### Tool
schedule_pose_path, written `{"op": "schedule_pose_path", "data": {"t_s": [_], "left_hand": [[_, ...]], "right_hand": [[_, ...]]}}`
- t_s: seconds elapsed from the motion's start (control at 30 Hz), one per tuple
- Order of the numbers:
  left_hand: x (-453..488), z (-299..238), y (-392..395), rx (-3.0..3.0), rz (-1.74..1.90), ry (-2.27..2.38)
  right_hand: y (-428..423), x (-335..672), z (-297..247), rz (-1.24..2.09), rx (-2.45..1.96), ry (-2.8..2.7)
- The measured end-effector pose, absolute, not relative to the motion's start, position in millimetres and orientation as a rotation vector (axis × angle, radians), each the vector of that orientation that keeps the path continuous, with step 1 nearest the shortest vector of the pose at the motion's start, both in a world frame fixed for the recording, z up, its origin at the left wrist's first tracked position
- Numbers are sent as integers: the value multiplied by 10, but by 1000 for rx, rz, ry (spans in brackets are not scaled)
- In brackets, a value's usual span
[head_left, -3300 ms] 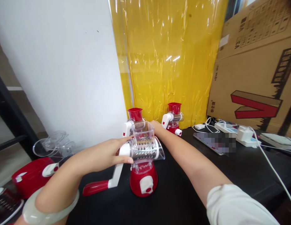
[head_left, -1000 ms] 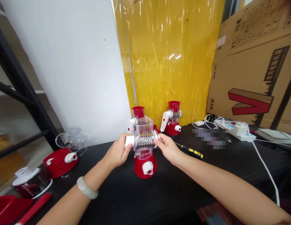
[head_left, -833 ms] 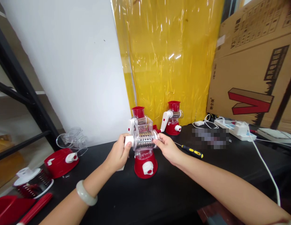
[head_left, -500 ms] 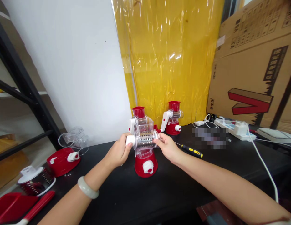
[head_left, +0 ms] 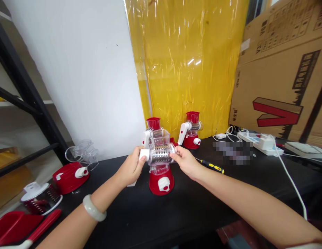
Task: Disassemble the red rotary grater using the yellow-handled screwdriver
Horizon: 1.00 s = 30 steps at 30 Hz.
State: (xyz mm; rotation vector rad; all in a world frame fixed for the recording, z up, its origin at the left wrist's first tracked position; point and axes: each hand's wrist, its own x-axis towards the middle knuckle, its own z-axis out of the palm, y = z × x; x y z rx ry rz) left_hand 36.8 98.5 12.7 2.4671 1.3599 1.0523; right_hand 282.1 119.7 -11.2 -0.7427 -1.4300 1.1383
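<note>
Red-based rotary grater with a clear hopper and steel drum (head_left: 161, 162) stands mid-bench (head_left: 176, 214); your left hand (head_left: 131, 169) grips its white crank end, your right hand (head_left: 185, 162) pinches the drum's open end. Two matching red graters (head_left: 190, 130) stand behind, a yellow-handled screwdriver (head_left: 211, 166) just right.

Likely a small assembly workshop, identical red graters (head_left: 190, 130), loose parts (head_left: 70, 175), screwdriver (head_left: 211, 166), cardboard box (head_left: 283, 76)

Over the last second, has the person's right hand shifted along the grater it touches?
No. The right hand stays at the right end of the front grater's drum, just left of the yellow-handled screwdriver, as before.
</note>
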Motion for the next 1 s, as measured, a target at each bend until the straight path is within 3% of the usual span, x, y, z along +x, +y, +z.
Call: {"op": "schedule_pose_path", "data": {"t_s": [0.4,0.7,1.0], "left_hand": [[522,31,886,2198,1211,1429],[380,112,916,2461,1061,1372],[463,59,892,2248,1145,1404]], "right_hand": [[1203,2800,-99,1127,-765,-1425],[1166,2829,-71,1142,-741,-1442],[1176,2796,-103,1129,-757,-1419]]}}
